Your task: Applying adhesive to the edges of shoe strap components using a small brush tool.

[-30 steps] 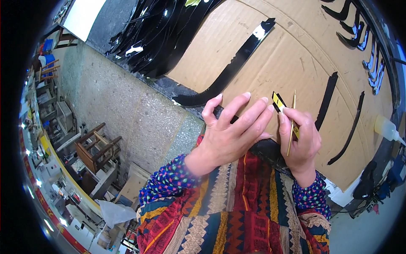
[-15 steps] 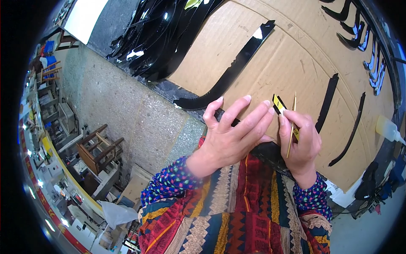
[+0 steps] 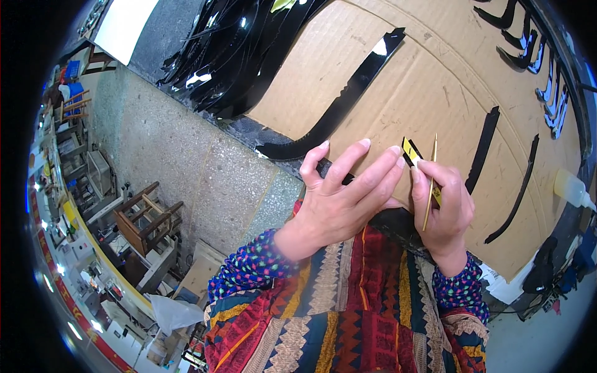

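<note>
My left hand (image 3: 345, 205) reaches over the near edge of the cardboard (image 3: 404, 93) with its fingers stretched out and apart. Dark material (image 3: 397, 225) shows beneath its palm; whether the hand grips it is hidden. My right hand (image 3: 449, 214) is closed on a thin brass-coloured rod (image 3: 435, 149) and a small yellow-and-black strip (image 3: 411, 150), whose tip lies close to my left fingertips. Beyond my left hand lies a long curved glossy black strip (image 3: 343, 102). A straighter black strip (image 3: 484, 146) lies just right of my right hand, and a slimmer curved one (image 3: 526, 186) lies farther right.
A large heap of glossy black strips (image 3: 239, 56) lies at the far left of the table. Several small curved black pieces (image 3: 519, 59) line the far right edge. A plastic bottle (image 3: 571, 189) stands at the right. A wooden stool (image 3: 146, 217) is on the floor at left.
Both hands keep almost the same pose and place. The table things appear shifted very slightly in the picture; nothing has been picked up or let go.
</note>
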### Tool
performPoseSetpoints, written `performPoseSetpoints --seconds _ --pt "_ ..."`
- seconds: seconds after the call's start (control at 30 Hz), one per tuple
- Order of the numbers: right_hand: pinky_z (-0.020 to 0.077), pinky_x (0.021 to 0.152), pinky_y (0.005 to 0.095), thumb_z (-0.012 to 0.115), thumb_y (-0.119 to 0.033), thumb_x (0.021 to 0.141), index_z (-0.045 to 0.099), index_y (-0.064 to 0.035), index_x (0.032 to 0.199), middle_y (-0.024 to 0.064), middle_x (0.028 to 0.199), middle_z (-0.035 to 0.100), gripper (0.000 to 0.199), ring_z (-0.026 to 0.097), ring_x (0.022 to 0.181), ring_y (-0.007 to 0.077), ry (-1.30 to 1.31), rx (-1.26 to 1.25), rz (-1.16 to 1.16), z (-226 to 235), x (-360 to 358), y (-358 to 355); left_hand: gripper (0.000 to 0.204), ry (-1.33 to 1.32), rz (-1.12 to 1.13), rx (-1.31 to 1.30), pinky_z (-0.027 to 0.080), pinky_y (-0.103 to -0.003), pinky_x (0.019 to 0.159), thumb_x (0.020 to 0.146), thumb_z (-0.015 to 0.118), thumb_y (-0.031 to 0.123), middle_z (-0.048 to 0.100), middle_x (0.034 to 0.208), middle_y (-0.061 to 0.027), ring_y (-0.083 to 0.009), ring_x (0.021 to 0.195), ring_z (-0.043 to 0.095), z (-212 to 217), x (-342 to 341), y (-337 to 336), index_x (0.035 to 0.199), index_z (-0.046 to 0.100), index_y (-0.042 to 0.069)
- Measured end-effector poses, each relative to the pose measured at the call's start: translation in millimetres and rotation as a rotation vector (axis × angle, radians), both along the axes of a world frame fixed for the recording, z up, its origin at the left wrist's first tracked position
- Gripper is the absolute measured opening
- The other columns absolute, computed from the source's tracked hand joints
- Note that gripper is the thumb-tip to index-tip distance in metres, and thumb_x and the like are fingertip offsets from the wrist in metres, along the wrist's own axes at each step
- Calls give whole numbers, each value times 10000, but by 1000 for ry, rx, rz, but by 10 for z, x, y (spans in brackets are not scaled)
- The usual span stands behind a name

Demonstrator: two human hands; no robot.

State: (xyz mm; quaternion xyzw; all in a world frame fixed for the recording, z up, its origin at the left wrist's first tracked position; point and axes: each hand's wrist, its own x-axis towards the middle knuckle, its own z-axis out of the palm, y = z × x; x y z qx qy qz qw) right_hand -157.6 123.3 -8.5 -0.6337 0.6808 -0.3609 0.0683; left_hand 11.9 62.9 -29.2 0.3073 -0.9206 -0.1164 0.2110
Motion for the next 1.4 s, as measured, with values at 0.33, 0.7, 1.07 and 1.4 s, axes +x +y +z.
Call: performPoseSetpoints --seconds 0.33,0.7,1.07,1.4 --pt "506 547 328 692 33 810 570 -6 999 120 806 638 228 637 638 258 -17 12 2 3 -4 3 451 -29 -22 4 196 -456 1071 831 619 451 553 1346 74 -198 1250 408 32 0 -8 1209 646 205" --pt "509 549 329 699 34 805 569 -9 1004 118 814 645 241 643 647 258 -25 5 2 6 -12 0 359 -135 -57 -64 175 -451 1079 893 536 442 536 1370 110 -187 1267 376 56 -2 -45 1149 654 218" --pt "507 557 331 701 30 801 572 -12 1009 120 820 642 248 644 658 264 -29 16 0 -1 -20 14 349 -162 -43 -87 186 -452 1079 895 531 446 531 1374 119 -182 1265 375 69 -21 -45 1142 657 233" --pt "511 572 335 695 23 809 585 -12 999 114 816 637 222 638 665 267 -30 44 -17 -13 -26 9 353 -173 -49 -83 182 -447 1072 890 534 436 527 1377 121 -173 1243 380 70 -29 -65 1155 648 233"
